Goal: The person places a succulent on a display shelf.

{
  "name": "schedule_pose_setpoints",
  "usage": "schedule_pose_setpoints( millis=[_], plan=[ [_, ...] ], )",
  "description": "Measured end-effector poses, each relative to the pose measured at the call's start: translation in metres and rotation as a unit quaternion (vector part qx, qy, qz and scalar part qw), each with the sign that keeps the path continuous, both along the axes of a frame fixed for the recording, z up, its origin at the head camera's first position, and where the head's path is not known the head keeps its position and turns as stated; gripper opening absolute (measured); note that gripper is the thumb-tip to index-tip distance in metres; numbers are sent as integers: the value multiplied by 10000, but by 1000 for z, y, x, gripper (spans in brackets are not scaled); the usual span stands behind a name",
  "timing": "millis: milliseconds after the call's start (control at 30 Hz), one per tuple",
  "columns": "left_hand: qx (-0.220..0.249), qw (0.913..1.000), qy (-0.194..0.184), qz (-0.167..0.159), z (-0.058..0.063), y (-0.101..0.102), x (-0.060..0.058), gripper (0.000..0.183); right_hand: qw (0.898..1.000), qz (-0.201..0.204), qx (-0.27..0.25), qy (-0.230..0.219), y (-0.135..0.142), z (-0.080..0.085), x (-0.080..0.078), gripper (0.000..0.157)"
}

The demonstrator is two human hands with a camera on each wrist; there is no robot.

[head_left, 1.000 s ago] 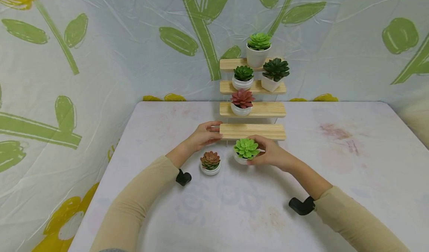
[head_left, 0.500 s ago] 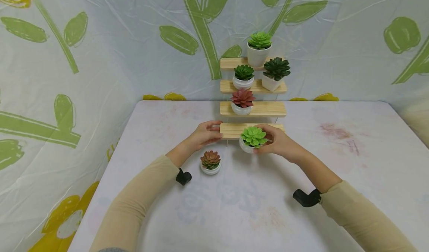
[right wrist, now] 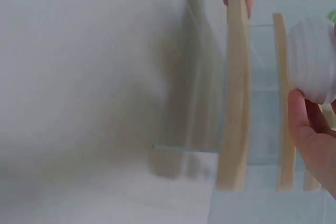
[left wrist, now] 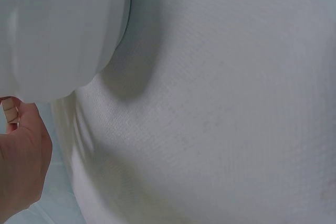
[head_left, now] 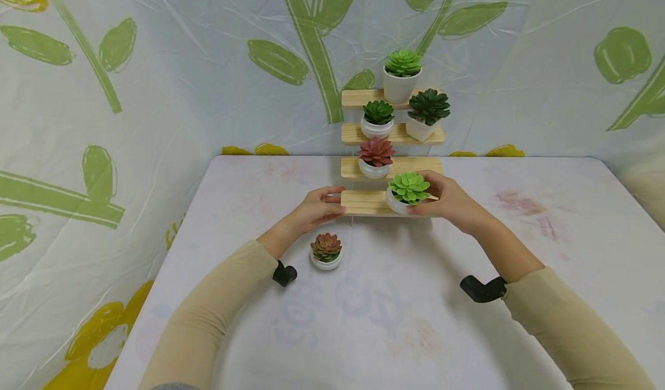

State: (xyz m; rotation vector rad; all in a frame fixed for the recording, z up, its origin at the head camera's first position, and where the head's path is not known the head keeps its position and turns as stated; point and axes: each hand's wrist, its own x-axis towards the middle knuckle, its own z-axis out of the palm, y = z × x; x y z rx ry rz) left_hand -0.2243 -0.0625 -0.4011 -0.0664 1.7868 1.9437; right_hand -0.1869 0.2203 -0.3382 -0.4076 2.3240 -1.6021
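My right hand (head_left: 454, 202) pinches the white round pot of a bright green artificial succulent (head_left: 409, 188) from its right side. The pot overlaps the right half of the lowest wooden step of a tiered plant stand (head_left: 361, 203). In the right wrist view the pot (right wrist: 310, 59) appears raised above the step's wood, thumb and fingers around its base. My left hand (head_left: 314, 210) grips the left end of that lowest step, thumb in front and fingers behind. A reddish-brown succulent (head_left: 326, 250) in a white pot stands on the table below the left hand.
Higher steps carry a red succulent (head_left: 376, 154), a small green one (head_left: 377, 116), a dark green one (head_left: 427, 110) and a light green one (head_left: 400, 75). The stand is on a white-covered table (head_left: 519, 251) against a leaf-printed sheet (head_left: 197, 61).
My right hand has lifted the bright green succulent from in front of the stand, moving it up and to the right over the lowest step. My left hand has stayed on the step's end.
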Motion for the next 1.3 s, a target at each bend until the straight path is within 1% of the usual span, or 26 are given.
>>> schedule_pose_setpoints(
  millis=[133, 300, 400, 600, 800, 967, 1300],
  plan=[
    [-53, 10000, -6, 13, 1, 0, 1, 55, 9998, -184, 51, 42, 3, 6, -7, 59],
    [-26, 10000, 2, 36, 0, 0, 0, 55, 9987, -499, 101, -63, 5, 13, -18, 61],
    [-5, 10000, -4, 47, -1, 0, 0, 55, 9983, -573, 83, -94, 5, 16, -23, 61],
    [-60, 9999, -89, 76, 0, 1, 0, 55, 9981, -610, 55, -86, 5, 17, -30, 65],
    [-68, 9999, -118, 67, 0, 1, 0, 55, 9965, -821, 9, -125, 5, 15, -39, 69],
    [-77, 9999, -100, 45, 0, 1, 0, 55, 9957, -907, -98, -150, 7, 12, -43, 69],
    [-9, 9999, -82, 73, -1, 0, 0, 55, 9935, -1115, -201, -78, 6, 13, -42, 62]
  ],
)
